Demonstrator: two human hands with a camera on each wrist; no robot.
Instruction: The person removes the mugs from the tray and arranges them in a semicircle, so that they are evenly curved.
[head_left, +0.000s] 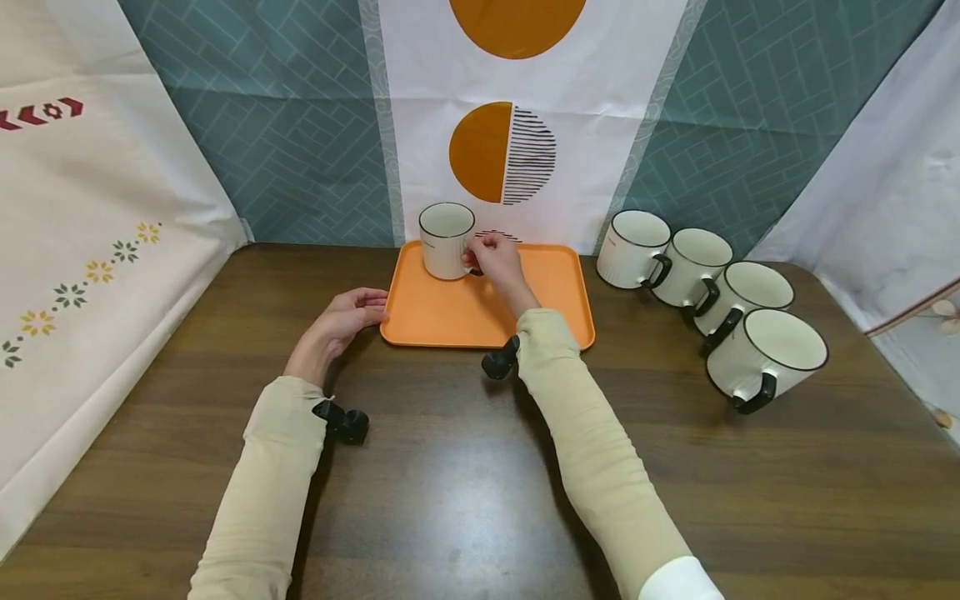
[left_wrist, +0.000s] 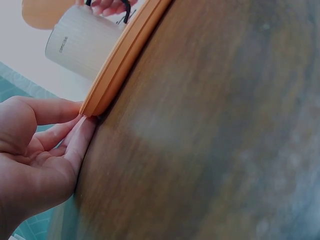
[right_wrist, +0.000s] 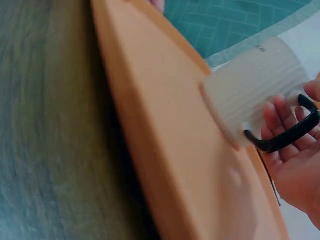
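A white enamel-style mug (head_left: 446,250) with a dark rim and black handle (right_wrist: 287,137) stands upright at the back left of an orange tray (head_left: 450,321). My right hand (head_left: 495,260) grips its handle from the right side, fingers curled through the loop in the right wrist view. At the tray's left edge, my left hand (head_left: 348,318) pinches the rim between thumb and fingers. The left wrist view shows those fingertips (left_wrist: 75,110) right at the tray's corner, low over the wooden table.
Several similar white mugs (head_left: 701,258) with black handles stand in a curved row on the right of the wooden table (head_left: 450,483). Behind the tray hangs a teal and white cloth (head_left: 300,150), and pale cloths flank both sides. Small black devices (head_left: 501,358) sit on both wrists.
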